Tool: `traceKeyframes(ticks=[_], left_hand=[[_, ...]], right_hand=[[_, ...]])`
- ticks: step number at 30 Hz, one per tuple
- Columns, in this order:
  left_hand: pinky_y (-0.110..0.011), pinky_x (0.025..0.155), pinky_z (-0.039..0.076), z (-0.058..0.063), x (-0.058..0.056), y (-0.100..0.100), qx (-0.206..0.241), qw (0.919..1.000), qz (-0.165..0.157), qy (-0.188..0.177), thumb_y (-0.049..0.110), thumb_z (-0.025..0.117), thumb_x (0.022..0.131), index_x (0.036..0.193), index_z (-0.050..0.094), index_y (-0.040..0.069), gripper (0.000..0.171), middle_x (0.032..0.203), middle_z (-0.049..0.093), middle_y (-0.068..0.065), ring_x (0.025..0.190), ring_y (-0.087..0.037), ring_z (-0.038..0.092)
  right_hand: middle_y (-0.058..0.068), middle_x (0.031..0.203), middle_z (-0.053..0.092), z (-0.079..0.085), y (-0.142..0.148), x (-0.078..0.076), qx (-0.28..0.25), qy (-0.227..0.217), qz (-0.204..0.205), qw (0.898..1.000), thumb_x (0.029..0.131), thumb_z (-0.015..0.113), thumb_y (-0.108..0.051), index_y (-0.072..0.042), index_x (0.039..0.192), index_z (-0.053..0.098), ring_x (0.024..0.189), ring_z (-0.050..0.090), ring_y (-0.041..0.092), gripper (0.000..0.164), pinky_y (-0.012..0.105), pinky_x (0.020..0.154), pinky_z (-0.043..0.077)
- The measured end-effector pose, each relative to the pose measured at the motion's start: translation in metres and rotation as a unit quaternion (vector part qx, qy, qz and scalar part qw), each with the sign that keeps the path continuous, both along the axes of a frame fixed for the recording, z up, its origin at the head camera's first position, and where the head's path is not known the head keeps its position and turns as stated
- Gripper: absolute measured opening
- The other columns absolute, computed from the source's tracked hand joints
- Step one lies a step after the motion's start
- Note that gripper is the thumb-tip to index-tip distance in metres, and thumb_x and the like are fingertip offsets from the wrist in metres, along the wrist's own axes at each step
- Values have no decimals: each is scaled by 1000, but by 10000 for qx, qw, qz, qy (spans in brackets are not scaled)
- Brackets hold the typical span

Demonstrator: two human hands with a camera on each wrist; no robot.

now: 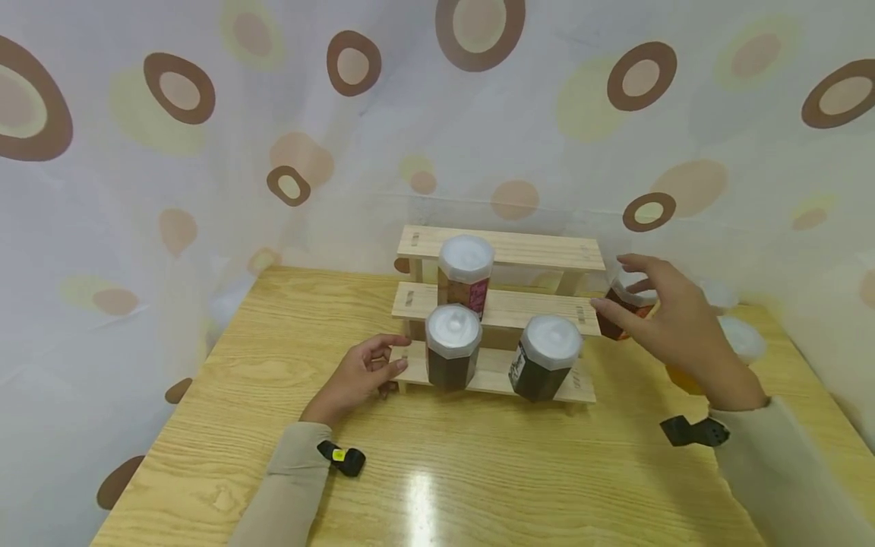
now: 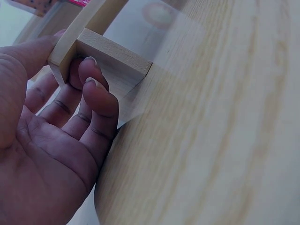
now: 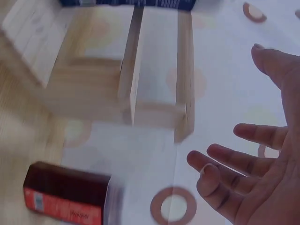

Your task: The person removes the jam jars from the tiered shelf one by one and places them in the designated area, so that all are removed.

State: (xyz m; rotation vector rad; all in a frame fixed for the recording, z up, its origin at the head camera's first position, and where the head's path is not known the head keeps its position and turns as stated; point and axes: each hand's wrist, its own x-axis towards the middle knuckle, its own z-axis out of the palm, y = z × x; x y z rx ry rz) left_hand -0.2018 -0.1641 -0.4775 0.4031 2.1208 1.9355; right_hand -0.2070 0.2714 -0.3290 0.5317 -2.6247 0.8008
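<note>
A three-step wooden rack (image 1: 540, 249) stands on the table. My left hand (image 1: 355, 376) grips the left end of its lowest board; in the left wrist view the thumb lies on one side and curled fingers on the other. On the rack, a jar with a pink label (image 1: 465, 277) sits on the middle step, and two dark-filled jars (image 1: 453, 349) (image 1: 545, 357) sit on the lowest. To the right of the rack, my right hand (image 1: 673, 319) hovers with spread fingers by a dark jar with a red label (image 3: 70, 194). Nothing is held in that hand.
A jar with orange contents (image 1: 743, 340) stands right of the rack, partly hidden by my right forearm. Another pale lid (image 1: 719, 295) shows behind it. The wood-grain table (image 1: 383, 486) meets a patterned curtain (image 1: 383, 152) at the back.
</note>
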Motion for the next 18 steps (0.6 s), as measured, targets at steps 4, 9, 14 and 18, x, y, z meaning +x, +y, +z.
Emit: traceKeyframes(ticks=[4,9,14,18], left_hand=[[-26,60,53,1,0,0,-26,10000,13,-15,11,66,103,140,57,2,39,90,51,-8,70,-15,58],[-26,60,52,2,1,1,-60,10000,2,53,11,66,103,140,57,2,39,89,53,-8,69,-15,58],[-26,59,52,0,1,0,1,10000,-18,49,12,67,103,140,57,1,40,90,53,-9,68,-15,58],[-26,58,51,-1,0,0,56,10000,-26,5,13,67,103,141,57,1,41,91,52,-9,68,-14,57]], right_hand=[[17,141,57,5,-25,-6,158,12,301,9994,89,84,-31,-5,147,53,105,66,33,70,47,74,55],[14,143,57,8,-50,-12,166,-89,549,9983,90,83,-36,-6,147,53,109,64,32,71,55,81,54],[14,142,58,11,-71,-18,200,-49,794,9966,90,82,-39,-6,146,53,111,65,32,71,60,89,53],[15,141,59,12,-82,-22,214,162,957,9950,90,83,-36,-5,145,54,107,66,32,70,55,84,56]])
